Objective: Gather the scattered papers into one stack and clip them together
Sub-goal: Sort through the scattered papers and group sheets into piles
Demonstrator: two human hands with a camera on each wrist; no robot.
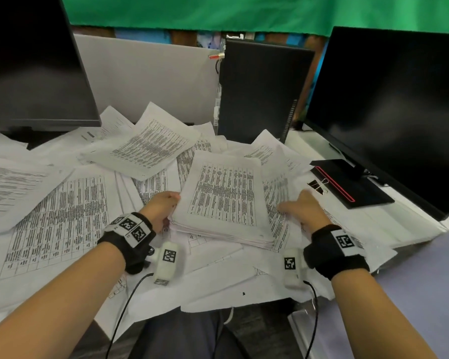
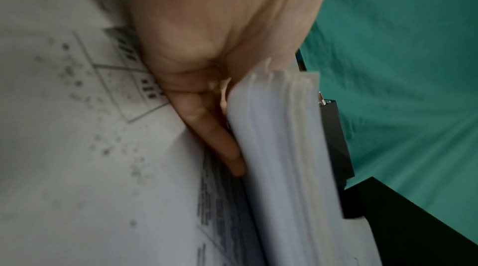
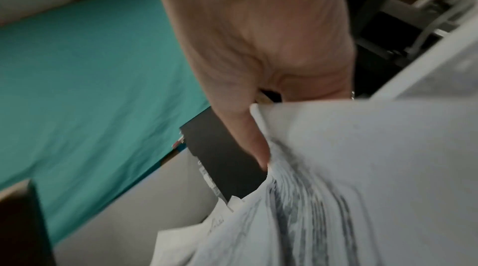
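Note:
A thick stack of printed papers (image 1: 223, 200) lies tilted in the middle of the desk on top of other sheets. My left hand (image 1: 166, 206) grips its left edge; in the left wrist view the fingers (image 2: 214, 127) reach under the stack's edge (image 2: 279, 147). My right hand (image 1: 301, 207) pinches loose sheets (image 1: 278, 203) just right of the stack; the right wrist view shows the thumb (image 3: 248, 131) lying on those sheets (image 3: 362, 168), the other fingers hidden beneath. A black binder clip (image 1: 318, 185) lies on the desk beyond my right hand. Scattered papers (image 1: 57, 216) cover the desk.
A dark monitor (image 1: 31, 60) stands at the back left and another (image 1: 389, 104) at the right, its base (image 1: 353, 185) next to the clip. A black computer case (image 1: 259, 92) stands at the back centre, beside a grey partition (image 1: 145, 79).

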